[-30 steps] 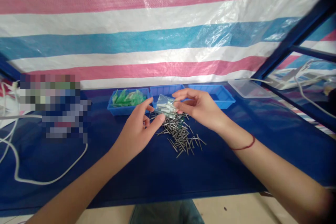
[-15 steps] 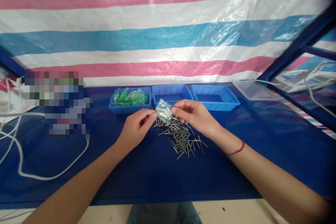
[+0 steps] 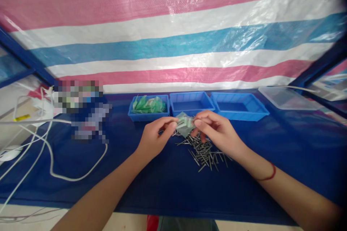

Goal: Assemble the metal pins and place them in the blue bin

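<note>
A small clear plastic bag (image 3: 185, 124) with pale pieces inside is held up between my two hands. My left hand (image 3: 157, 135) pinches its left edge between thumb and fingers. On the other side, my right hand (image 3: 217, 130) grips the right edge, its lower fingers curled beneath. Just under and behind the bag lies a loose heap of metal screws or nails (image 3: 204, 151), partly covered by my right hand. What exactly the bag contains is too small to make out.
Behind my hands stand a blue bin (image 3: 148, 117) of green packets, a middle blue bin (image 3: 189, 97) and a right blue bin (image 3: 238, 115). A clear plastic lid (image 3: 284, 98) lies at the back right. White cables (image 3: 78, 179) trail across the left side of the blue table (image 3: 162, 195).
The view has shifted, so the table's contents appear farther right. Between my hands the bag has tilted and looks more crumpled; both hands still hold it.
</note>
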Demonstrator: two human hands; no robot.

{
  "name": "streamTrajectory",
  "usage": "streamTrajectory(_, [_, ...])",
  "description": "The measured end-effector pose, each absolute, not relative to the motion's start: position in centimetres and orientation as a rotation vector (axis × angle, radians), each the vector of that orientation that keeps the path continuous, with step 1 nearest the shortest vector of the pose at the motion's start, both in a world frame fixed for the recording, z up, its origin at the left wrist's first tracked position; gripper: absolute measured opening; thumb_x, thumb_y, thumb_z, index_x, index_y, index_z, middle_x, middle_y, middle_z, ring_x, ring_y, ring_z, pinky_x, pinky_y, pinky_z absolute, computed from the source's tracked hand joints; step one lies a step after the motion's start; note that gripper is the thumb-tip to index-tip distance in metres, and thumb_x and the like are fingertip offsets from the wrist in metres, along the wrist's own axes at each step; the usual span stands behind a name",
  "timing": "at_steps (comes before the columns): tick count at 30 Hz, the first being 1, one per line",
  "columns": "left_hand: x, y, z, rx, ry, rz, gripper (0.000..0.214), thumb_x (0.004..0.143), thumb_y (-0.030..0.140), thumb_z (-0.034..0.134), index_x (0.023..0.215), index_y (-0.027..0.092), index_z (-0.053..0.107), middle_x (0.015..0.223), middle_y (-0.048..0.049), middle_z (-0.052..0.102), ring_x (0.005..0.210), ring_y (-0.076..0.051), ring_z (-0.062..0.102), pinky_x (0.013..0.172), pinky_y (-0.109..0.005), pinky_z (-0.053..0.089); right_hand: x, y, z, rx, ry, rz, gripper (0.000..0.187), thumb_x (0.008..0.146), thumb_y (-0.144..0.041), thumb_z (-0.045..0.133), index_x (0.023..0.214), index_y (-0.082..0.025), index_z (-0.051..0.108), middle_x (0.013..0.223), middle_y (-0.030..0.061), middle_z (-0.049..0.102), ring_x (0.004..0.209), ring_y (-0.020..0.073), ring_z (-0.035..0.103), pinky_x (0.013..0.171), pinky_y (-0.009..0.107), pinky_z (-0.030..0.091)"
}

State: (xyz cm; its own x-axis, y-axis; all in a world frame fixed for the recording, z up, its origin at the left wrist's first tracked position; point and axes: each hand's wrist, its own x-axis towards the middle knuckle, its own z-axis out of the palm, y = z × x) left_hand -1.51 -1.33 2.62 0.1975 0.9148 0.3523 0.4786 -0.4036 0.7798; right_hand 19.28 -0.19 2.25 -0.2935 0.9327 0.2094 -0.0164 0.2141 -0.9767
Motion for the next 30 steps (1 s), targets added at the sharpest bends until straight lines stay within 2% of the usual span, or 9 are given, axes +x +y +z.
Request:
streamTrajectory(2, [-1.4, -1.1, 2.0, 1.926, 1.271, 1.189, 0.025, 0.089, 0.035, 0.055, 0.104, 0.019, 0.066, 0.091, -0.0030, 0.072, 0.073, -0.013, 0.067, 0.071, -0.022, 0.053, 19.2, -0.4, 2.0, -0.895, -1.551, 1.207, 0.021, 0.083, -0.037, 0.064, 0.088, -0.019, 0.055, 0.070, 0.0018, 0.067, 0.060, 0.0144, 0.066, 0.043, 0.021, 0.046])
streamTrajectory(4, [-1.2, -0.9, 1.5, 1.913, 1.238, 1.231, 0.030, 0.087, 0.034, 0.058, 0.112, 0.020, 0.064, 0.097, -0.0035, 0.071, 0.077, -0.014, 0.067, 0.074, -0.023, 0.053, 19.2, -0.5, 1.8, -0.890, -1.582, 1.141, 0.020, 0.082, -0.035, 0.064, 0.088, -0.019, 0.055, 0.072, 0.0015, 0.067, 0.062, 0.0146, 0.067, 0.046, 0.022, 0.047])
streamTrajectory(7, [-1.5, -0.4, 1.6, 1.964, 1.283, 1.286, 0.037, 0.087, 0.033, 0.058, 0.121, 0.021, 0.060, 0.095, -0.0028, 0.072, 0.080, -0.014, 0.067, 0.077, -0.025, 0.053, 19.4, -0.6, 1.8, -0.888, -1.663, 1.000, 0.019, 0.085, -0.034, 0.061, 0.094, -0.020, 0.053, 0.078, 0.0017, 0.067, 0.065, 0.0145, 0.067, 0.051, 0.024, 0.049])
streamTrajectory(11, [-4.0, 0.8, 3.3, 2.020, 1.615, 1.571, 0.031, 0.088, 0.037, 0.056, 0.112, 0.020, 0.065, 0.102, -0.0040, 0.071, 0.084, -0.014, 0.066, 0.079, -0.025, 0.051, 20.2, -0.5, 2.4, -0.934, -1.755, 0.759, 0.023, 0.087, -0.033, 0.058, 0.105, -0.022, 0.050, 0.094, 0.0049, 0.067, 0.064, 0.0125, 0.064, 0.057, 0.027, 0.052])
streamTrajectory(15, [-7.9, 2.4, 4.6, 2.098, 1.972, 1.827, 0.028, 0.089, 0.037, 0.054, 0.102, 0.016, 0.066, 0.095, -0.0057, 0.070, 0.085, -0.016, 0.063, 0.081, -0.028, 0.049, 20.8, -0.4, 2.7, -0.991, -1.774, 0.609, 0.024, 0.086, -0.033, 0.057, 0.107, -0.022, 0.050, 0.091, 0.0035, 0.065, 0.059, 0.0118, 0.061, 0.057, 0.028, 0.051])
streamTrajectory(18, [-9.6, 3.4, 4.2, 2.284, 2.060, 1.697, 0.022, 0.089, 0.031, 0.052, 0.096, 0.015, 0.066, 0.094, -0.0073, 0.069, 0.092, -0.019, 0.063, 0.087, -0.031, 0.046, 20.8, -0.5, 2.8, -0.997, -1.818, 0.546, 0.023, 0.087, -0.031, 0.056, 0.107, -0.022, 0.050, 0.087, 0.0026, 0.064, 0.058, 0.0120, 0.059, 0.057, 0.027, 0.050])
streamTrajectory(24, [-8.8, 4.1, 2.6, 2.488, 2.079, 1.178, 0.018, 0.088, 0.027, 0.050, 0.092, 0.018, 0.065, 0.093, -0.0066, 0.067, 0.090, -0.021, 0.063, 0.082, -0.030, 0.047, 21.4, -0.6, 3.9, -1.010, -2.005, 0.350, 0.012, 0.088, -0.026, 0.051, 0.097, -0.021, 0.056, 0.073, 0.0002, 0.064, 0.058, 0.0120, 0.057, 0.058, 0.026, 0.046])
streamTrajectory(30, [-8.4, 4.2, 2.3, 2.529, 2.171, 1.032, 0.029, 0.088, 0.036, 0.050, 0.106, 0.019, 0.065, 0.106, -0.0099, 0.061, 0.096, -0.024, 0.060, 0.087, -0.035, 0.045, 23.6, 1.1, 4.9, -1.146, -2.346, 0.281, 0.012, 0.081, -0.019, 0.048, 0.077, -0.020, 0.059, 0.063, -0.0013, 0.060, 0.051, 0.0106, 0.051, 0.055, 0.026, 0.038])
